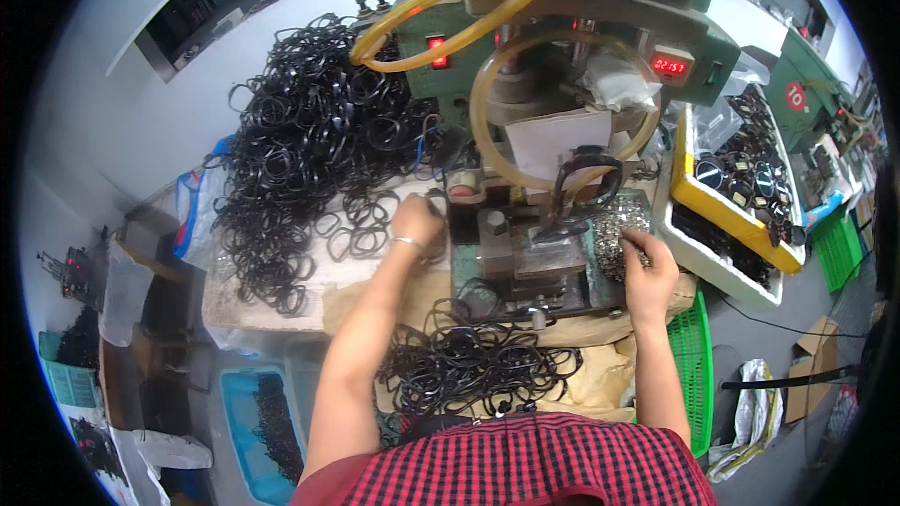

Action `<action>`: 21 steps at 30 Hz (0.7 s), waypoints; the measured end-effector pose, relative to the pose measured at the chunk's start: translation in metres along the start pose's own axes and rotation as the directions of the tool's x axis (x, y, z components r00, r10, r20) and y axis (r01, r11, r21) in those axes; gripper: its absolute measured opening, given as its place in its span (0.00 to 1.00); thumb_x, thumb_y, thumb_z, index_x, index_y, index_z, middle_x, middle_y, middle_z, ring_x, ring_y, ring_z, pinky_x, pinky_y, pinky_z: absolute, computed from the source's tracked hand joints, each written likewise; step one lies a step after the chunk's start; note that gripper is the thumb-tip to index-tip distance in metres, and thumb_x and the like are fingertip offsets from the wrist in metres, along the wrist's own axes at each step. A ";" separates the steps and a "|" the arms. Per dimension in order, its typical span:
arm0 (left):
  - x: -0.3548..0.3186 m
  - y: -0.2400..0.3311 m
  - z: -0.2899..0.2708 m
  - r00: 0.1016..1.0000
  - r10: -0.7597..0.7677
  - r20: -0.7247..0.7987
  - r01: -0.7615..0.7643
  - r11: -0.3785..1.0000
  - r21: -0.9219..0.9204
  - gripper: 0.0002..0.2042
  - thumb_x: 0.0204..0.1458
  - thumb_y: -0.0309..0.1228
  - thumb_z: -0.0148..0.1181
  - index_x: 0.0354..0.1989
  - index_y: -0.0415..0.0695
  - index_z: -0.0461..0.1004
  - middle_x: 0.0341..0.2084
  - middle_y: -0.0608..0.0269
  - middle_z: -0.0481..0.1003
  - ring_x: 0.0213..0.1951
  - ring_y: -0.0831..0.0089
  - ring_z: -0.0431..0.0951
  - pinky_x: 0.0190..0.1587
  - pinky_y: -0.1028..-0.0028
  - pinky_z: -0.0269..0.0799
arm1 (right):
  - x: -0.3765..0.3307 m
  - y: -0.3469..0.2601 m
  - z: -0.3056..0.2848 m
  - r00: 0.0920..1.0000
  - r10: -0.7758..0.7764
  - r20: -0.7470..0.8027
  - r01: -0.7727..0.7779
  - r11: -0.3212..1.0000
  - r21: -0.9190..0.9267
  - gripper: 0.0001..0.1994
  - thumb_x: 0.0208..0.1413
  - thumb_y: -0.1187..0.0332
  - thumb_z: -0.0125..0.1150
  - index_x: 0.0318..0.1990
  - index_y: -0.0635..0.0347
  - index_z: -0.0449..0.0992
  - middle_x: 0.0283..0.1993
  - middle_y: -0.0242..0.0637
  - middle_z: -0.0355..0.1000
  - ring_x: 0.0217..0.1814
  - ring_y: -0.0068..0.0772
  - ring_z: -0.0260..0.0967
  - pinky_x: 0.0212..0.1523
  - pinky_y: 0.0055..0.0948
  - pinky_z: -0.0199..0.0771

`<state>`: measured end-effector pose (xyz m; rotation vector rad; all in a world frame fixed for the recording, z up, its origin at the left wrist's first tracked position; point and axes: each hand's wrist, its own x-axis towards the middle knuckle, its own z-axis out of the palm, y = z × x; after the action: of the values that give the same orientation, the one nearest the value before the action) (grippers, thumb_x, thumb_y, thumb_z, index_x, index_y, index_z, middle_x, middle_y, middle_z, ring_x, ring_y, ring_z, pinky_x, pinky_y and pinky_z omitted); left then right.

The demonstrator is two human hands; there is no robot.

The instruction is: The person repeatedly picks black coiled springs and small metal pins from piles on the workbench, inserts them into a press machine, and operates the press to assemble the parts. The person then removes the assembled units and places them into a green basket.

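My left hand (417, 227) is closed at the left side of the press, beside loose black bands (359, 225) on the table. Dark band-like pieces show around its fingers, but what they grip is hidden. My right hand (651, 272) reaches to a heap of small shiny metal pieces (621, 225) right of the press fixture. Thumb and fingers are drawn together there; anything between them is too small to make out. Between my hands sits the metal fixture (534, 267), with a black looped band (589, 178) standing up at its back.
A large mound of black bands (319, 122) rises at the back left, and another pile (478, 361) lies before me. The green press (427, 70) with yellow hoses stands ahead. At right are foam boxes (682, 225) and a green basket (692, 365); a blue bin (239, 422) is lower left.
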<state>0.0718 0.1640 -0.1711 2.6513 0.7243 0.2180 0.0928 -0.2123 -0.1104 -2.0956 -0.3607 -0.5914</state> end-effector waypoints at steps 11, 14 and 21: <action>-0.097 0.014 -0.137 0.971 -0.036 -0.235 -0.192 0.467 -0.863 0.03 0.56 0.21 0.53 0.35 0.45 0.68 0.34 0.68 0.73 0.34 0.83 0.73 0.34 0.85 0.67 | -0.017 -0.024 -0.049 0.983 0.150 0.110 -0.176 0.942 0.288 0.06 0.50 0.78 0.61 0.36 0.65 0.79 0.37 0.39 0.76 0.41 0.30 0.73 0.44 0.27 0.70; -0.094 0.027 -0.131 0.966 0.008 -0.257 -0.225 0.512 -0.829 0.03 0.57 0.21 0.53 0.36 0.43 0.68 0.33 0.68 0.73 0.32 0.83 0.72 0.33 0.83 0.68 | 0.014 -0.068 -0.013 0.979 -0.158 0.128 0.111 0.942 0.318 0.08 0.47 0.78 0.61 0.36 0.64 0.80 0.37 0.41 0.77 0.41 0.34 0.74 0.44 0.29 0.71; -0.095 0.015 -0.096 0.978 -0.134 -0.157 -0.075 0.479 -0.874 0.03 0.56 0.21 0.57 0.36 0.39 0.70 0.28 0.64 0.77 0.30 0.80 0.77 0.33 0.82 0.72 | 0.008 -0.081 0.037 0.954 0.162 0.252 -0.293 0.679 0.674 0.15 0.50 0.78 0.60 0.47 0.66 0.75 0.42 0.37 0.77 0.45 0.28 0.73 0.49 0.25 0.71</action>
<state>-0.0258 0.1337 -0.0816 1.6011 0.4981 0.6698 0.0720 -0.1371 -0.0679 -1.3988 -0.3437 -0.0731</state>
